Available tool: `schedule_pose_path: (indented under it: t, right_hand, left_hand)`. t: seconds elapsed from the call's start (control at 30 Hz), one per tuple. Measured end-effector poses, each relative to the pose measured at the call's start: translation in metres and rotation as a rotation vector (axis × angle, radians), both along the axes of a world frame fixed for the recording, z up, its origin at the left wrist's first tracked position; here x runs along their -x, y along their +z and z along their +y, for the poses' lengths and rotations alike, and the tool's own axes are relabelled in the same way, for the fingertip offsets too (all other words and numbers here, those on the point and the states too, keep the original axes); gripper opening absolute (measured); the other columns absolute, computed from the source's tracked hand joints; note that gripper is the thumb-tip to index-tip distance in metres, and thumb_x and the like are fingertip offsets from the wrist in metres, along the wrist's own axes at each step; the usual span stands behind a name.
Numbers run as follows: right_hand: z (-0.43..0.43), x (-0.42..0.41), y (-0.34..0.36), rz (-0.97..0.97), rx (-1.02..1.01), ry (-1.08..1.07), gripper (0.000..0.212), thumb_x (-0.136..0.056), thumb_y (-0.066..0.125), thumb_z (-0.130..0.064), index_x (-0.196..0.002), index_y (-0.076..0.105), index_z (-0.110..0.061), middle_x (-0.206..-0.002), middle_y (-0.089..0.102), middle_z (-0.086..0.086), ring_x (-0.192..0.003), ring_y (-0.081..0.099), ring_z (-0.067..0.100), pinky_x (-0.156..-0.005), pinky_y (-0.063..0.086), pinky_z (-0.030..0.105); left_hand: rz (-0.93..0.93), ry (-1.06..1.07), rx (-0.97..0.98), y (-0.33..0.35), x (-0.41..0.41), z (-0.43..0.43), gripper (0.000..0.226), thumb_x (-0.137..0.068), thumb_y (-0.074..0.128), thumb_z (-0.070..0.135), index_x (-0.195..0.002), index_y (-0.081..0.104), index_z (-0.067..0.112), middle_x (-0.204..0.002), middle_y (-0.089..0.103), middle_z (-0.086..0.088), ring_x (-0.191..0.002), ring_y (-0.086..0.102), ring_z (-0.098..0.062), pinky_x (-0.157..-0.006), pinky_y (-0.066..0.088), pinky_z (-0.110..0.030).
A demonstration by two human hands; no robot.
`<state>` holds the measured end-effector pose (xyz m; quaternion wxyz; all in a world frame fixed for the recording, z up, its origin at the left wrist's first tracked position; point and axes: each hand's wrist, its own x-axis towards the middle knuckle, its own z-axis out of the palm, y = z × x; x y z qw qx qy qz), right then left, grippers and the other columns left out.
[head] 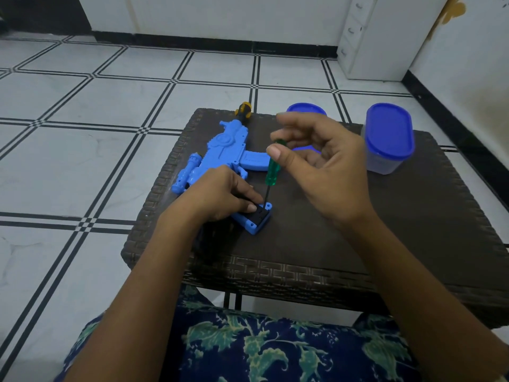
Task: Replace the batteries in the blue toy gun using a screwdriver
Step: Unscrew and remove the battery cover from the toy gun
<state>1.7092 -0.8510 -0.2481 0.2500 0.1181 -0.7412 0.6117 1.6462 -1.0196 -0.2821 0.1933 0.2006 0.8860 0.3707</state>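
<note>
The blue toy gun [223, 150] lies on a dark woven table [358, 230], its grip end pointing toward me. My left hand [220, 195] grips that end, thumb beside the black battery cover [260, 215]. My right hand [322, 164] pinches the top of a green-handled screwdriver [272, 172] between thumb and fingers. The screwdriver stands nearly upright, and its tip sits at a screw hole at the cover's far corner.
A second screwdriver with a yellow and black handle [243, 111] lies behind the gun at the table's far edge. A clear tub with a blue lid [388, 139] stands at the right. Another blue lid [305, 109] shows behind my right hand. Tiled floor surrounds the table.
</note>
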Motion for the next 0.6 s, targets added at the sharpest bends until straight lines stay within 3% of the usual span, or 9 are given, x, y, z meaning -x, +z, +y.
schedule_pose_path:
  t: [0.1, 0.27, 0.43, 0.6]
  right_hand:
    - [-0.0003, -0.0025, -0.0011, -0.017, -0.002, 0.01, 0.02, -0.085, 0.067, 0.006, -0.103, 0.07, -0.001, -0.096, 0.073, 0.008, -0.091, 0.071, 0.012, -0.077, 0.057, 0.022]
    - [-0.0047, -0.0022, -0.0015, 0.037, -0.003, 0.011, 0.018, -0.076, 0.081, -0.005, -0.092, 0.072, -0.008, -0.095, 0.067, 0.012, -0.092, 0.065, 0.014, -0.07, 0.056, 0.026]
    - [-0.003, -0.003, -0.0005, -0.041, 0.052, 0.036, 0.029, -0.081, 0.074, 0.003, -0.107, 0.067, -0.007, -0.095, 0.071, 0.011, -0.092, 0.068, 0.02, -0.074, 0.06, 0.031]
    - [-0.005, -0.0034, -0.0028, -0.027, 0.01, 0.018, 0.018, -0.083, 0.073, -0.001, -0.1, 0.072, -0.005, -0.097, 0.072, 0.004, -0.091, 0.069, 0.011, -0.071, 0.057, 0.024]
  left_hand:
    - [0.002, -0.004, 0.002, 0.0005, 0.0005, 0.0002, 0.022, -0.074, 0.079, 0.011, -0.085, 0.077, 0.031, -0.094, 0.071, 0.015, -0.105, 0.062, -0.004, -0.098, 0.045, -0.024]
    - [0.005, -0.018, 0.006, 0.0003, 0.0003, -0.0007, 0.026, -0.075, 0.079, 0.013, -0.077, 0.073, 0.038, -0.095, 0.072, 0.013, -0.103, 0.062, -0.005, -0.099, 0.046, -0.029]
    - [-0.007, -0.02, -0.008, -0.0007, 0.0016, 0.0003, 0.024, -0.074, 0.079, 0.011, -0.081, 0.076, 0.034, -0.097, 0.073, 0.014, -0.104, 0.063, -0.004, -0.101, 0.047, -0.032]
    - [-0.015, -0.016, -0.014, -0.0008, 0.0015, 0.0005, 0.023, -0.075, 0.078, 0.011, -0.081, 0.076, 0.033, -0.096, 0.073, 0.013, -0.103, 0.063, -0.003, -0.1, 0.047, -0.032]
